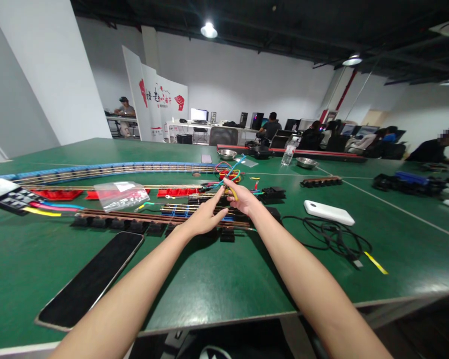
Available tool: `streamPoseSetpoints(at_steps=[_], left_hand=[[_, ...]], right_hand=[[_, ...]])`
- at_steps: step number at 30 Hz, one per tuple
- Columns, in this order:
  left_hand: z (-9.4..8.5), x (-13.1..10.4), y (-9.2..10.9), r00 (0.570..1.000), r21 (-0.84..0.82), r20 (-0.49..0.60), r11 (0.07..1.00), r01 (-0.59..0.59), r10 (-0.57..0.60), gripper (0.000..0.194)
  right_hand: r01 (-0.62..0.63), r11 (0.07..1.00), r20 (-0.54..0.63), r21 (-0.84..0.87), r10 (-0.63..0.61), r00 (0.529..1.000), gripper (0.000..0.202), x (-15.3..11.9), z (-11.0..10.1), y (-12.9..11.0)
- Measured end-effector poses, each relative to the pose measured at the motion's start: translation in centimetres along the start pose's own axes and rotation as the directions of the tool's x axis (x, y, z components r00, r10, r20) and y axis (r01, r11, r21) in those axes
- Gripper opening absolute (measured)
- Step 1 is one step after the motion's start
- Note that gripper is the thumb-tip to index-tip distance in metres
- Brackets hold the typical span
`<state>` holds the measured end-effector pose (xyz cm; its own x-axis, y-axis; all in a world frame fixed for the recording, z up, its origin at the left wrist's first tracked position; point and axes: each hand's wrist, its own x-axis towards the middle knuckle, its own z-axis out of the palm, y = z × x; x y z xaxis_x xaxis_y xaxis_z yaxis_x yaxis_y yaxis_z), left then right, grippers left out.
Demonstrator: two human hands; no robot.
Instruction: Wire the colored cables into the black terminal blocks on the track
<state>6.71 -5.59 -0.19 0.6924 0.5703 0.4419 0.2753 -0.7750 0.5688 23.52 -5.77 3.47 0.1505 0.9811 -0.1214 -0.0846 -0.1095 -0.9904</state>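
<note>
My right hand (242, 198) is closed around a yellow-handled tool (232, 192), whose kind I cannot make out. Its tip is by the coloured wires (232, 172), red, blue and green, which rise in loops. Close beside it, my left hand (207, 215) has its fingers stretched out and the thumb apart; the fingertips reach the wires near the tool. Below the hands run copper-coloured bars on black holders (134, 220) and a shorter assembly with blue holders (174, 210). Black blocks (275, 193) lie just right of my right hand.
A phone (93, 279) lies at front left, near a plastic bag (121, 195) and red holders (58, 194). A curved blue track (78, 172) crosses behind. To the right are a white power bank (329, 212), coiled black cable (333, 237), bottle (290, 151) and metal bowls (307, 163).
</note>
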Motion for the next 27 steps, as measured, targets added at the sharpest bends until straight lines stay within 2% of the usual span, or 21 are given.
streamPoseSetpoints(at_steps=[4, 7, 11, 14, 16, 17, 19, 20, 22, 23, 25, 27], left_hand=[[-0.4, 0.1, -1.0, 1.000, -0.025, 0.018, 1.000, 0.009, -0.008, 0.063], [-0.6, 0.2, -1.5, 1.000, -0.118, 0.017, 0.993, -0.023, 0.025, 0.065], [-0.7, 0.2, -1.3, 0.998, -0.231, 0.034, 0.972, -0.049, 0.058, 0.062], [-1.2, 0.4, -1.0, 1.000, -0.201, -0.013, 0.979, -0.021, 0.019, 0.049], [-1.9, 0.5, -1.2, 0.987, -0.091, -0.142, 0.994, 0.063, -0.075, 0.038], [-2.4, 0.4, -1.4, 0.966, -0.009, -0.218, 0.990, 0.138, -0.137, 0.034], [-3.4, 0.2, -2.1, 0.909, 0.168, -0.331, 0.932, 0.321, -0.253, 0.032], [-3.8, 0.1, -2.5, 0.887, 0.247, -0.353, 0.885, 0.395, -0.297, 0.032], [-4.3, -0.3, -3.2, 0.870, 0.371, -0.348, 0.801, 0.470, -0.350, 0.036], [-4.4, -0.5, -3.5, 0.871, 0.416, -0.328, 0.772, 0.481, -0.367, 0.039], [-4.3, -0.8, -3.9, 0.877, 0.475, -0.290, 0.738, 0.480, -0.384, 0.047], [-4.0, -0.8, -4.1, 0.885, 0.517, -0.264, 0.718, 0.466, -0.384, 0.053]], right_hand=[[0.048, 0.997, -0.042, -0.065, -0.051, 0.998, 0.045, 0.2, 0.0, 0.6], [0.068, 0.993, -0.041, -0.097, -0.073, 0.997, 0.047, 0.2, -0.1, 0.7], [0.105, 0.981, 0.026, -0.161, -0.102, 0.994, 0.044, 0.0, -0.3, 0.7], [0.150, 0.945, 0.005, -0.290, -0.155, 0.988, 0.034, -0.1, -0.2, 0.8], [0.170, 0.914, -0.038, -0.368, -0.197, 0.980, 0.028, 0.0, -0.1, 0.9], [0.178, 0.901, -0.055, -0.395, -0.217, 0.975, 0.027, 0.0, 0.0, 1.0], [0.201, 0.879, -0.067, -0.433, -0.254, 0.965, 0.029, 0.0, 0.1, 1.1], [0.215, 0.860, -0.076, -0.463, -0.280, 0.957, 0.033, -0.1, 0.2, 1.2], [0.239, 0.773, -0.091, -0.588, -0.357, 0.930, 0.049, -0.1, 0.3, 1.4], [0.241, 0.700, -0.088, -0.672, -0.399, 0.913, 0.059, -0.2, 0.3, 1.5], [0.229, 0.524, -0.048, -0.821, -0.462, 0.886, 0.075, -0.3, 0.5, 1.7], [0.222, 0.406, 0.002, -0.886, -0.477, 0.879, 0.080, -0.4, 0.6, 1.8]])
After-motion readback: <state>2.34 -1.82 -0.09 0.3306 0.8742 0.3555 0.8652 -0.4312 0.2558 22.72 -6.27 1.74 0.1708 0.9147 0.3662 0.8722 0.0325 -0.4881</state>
